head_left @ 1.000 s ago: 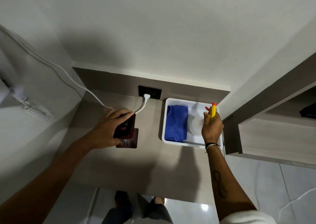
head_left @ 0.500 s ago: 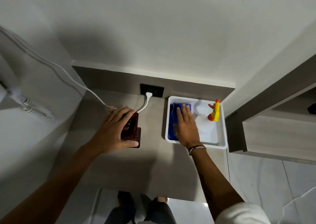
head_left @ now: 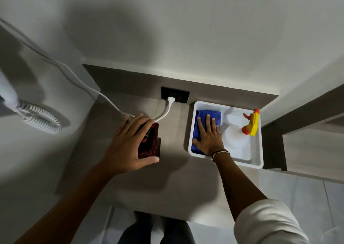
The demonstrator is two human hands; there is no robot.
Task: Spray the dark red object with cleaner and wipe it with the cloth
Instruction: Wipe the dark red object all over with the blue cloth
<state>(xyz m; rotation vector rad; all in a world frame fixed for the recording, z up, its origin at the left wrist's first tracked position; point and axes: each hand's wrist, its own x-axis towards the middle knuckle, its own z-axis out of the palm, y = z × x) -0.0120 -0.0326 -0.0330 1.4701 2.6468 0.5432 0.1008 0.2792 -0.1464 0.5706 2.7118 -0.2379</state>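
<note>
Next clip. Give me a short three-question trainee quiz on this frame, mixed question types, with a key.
1. True or false: the right hand lies flat on the cloth.
2. Where does the spray bottle stand? A) on the counter B) in the tray C) on the floor
3. Fill in: the left hand rests on the dark red ____.

Key: 1 true; 2 B; 3 object.
</note>
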